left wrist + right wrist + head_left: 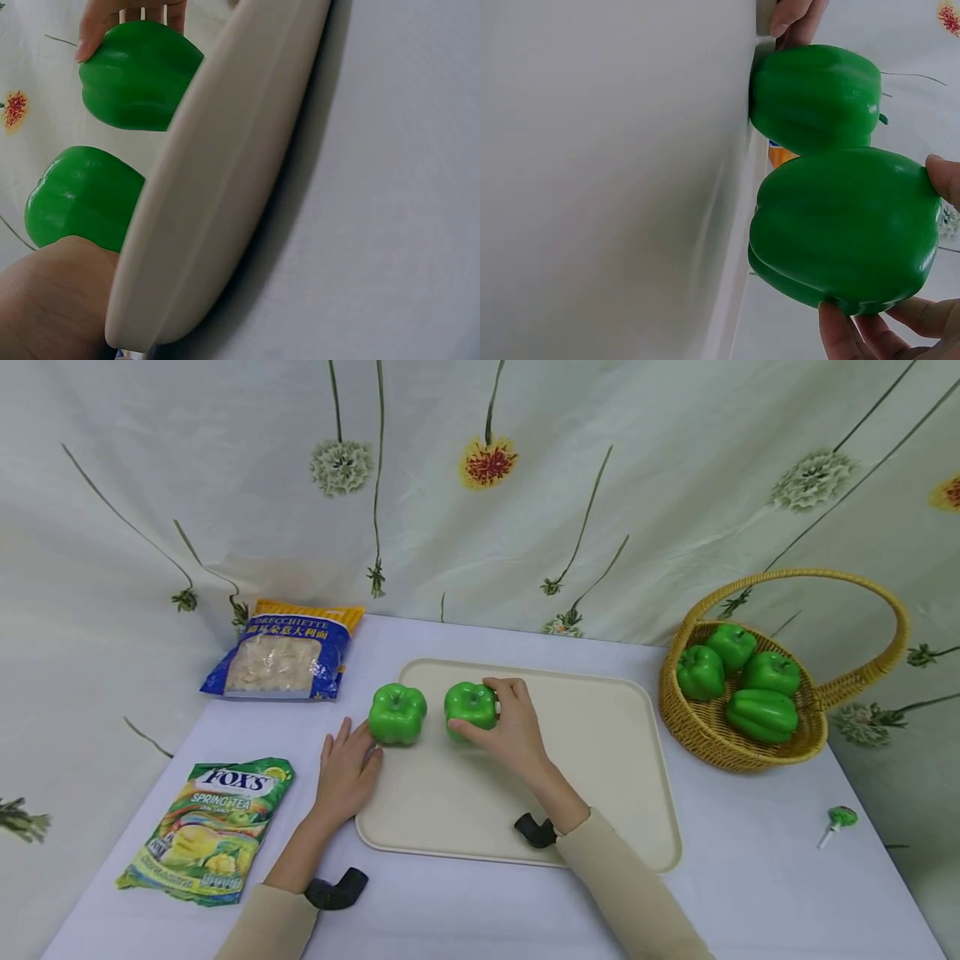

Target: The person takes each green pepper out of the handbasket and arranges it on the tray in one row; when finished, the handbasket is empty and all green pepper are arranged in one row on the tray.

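In the head view my right hand [517, 737] pinches a green pepper [469, 710] over the upper left of the beige tray [600, 760], thumb on its near side and fingers on its far side. Left of it, a second green pepper [397, 714] stands at the tray's left edge. My left hand [347, 777] lies beside the tray with its fingers extended, fingertips at that second pepper. The right wrist view has the held pepper [847, 225] in front of the other one [817, 97]. Whether the held pepper touches the tray, I cannot tell.
A wicker basket [693, 739] with several green peppers stands right of the tray. A lollipop [843, 816] lies near the right edge. On the left are a blue pasta bag [277, 656] and a green candy bag [213, 831]. A patterned cloth [450, 527] hangs behind.
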`<state>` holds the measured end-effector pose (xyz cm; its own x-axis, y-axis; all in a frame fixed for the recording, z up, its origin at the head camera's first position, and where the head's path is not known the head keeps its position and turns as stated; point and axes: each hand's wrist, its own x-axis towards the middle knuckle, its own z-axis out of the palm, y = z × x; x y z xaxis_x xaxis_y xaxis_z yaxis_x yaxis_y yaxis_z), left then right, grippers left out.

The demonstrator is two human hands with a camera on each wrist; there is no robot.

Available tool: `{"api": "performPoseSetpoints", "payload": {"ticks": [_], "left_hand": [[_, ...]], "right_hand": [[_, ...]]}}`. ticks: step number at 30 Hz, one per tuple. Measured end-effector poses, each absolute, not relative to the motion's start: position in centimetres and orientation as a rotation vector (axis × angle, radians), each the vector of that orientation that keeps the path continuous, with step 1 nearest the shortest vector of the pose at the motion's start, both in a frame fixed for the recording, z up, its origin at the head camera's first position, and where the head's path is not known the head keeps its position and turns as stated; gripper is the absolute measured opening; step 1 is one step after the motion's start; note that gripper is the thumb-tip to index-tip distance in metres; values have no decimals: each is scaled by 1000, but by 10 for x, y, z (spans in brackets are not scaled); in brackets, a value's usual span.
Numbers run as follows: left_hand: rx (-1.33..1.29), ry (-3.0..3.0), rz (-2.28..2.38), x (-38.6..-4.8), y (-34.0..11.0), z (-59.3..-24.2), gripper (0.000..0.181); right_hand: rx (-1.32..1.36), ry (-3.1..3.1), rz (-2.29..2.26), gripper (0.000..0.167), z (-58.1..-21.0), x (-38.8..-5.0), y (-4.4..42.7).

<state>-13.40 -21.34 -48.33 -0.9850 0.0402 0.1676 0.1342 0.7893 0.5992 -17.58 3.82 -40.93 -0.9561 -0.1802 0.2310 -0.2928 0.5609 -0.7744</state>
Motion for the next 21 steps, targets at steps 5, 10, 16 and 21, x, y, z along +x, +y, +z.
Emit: {"api": "performPoseSetpoints", "payload": {"ticks": [5, 10, 16, 21], "left_hand": [[-138, -2832, -967, -134, -213, -483, 48], [-140, -2833, -965, -134, -213, -482, 47], [-148, -2826, -973, -133, -213, -482, 47], [-152, -2822, -976, -133, -213, -481, 46]], "right_hand": [[402, -2711, 1335, 74, -414, -176, 28], [378, -2730, 1324, 75, -418, -177, 25], [373, -2720, 1304, 78, -419, -176, 26], [396, -2708, 1317, 79, -420, -175, 25]]}}
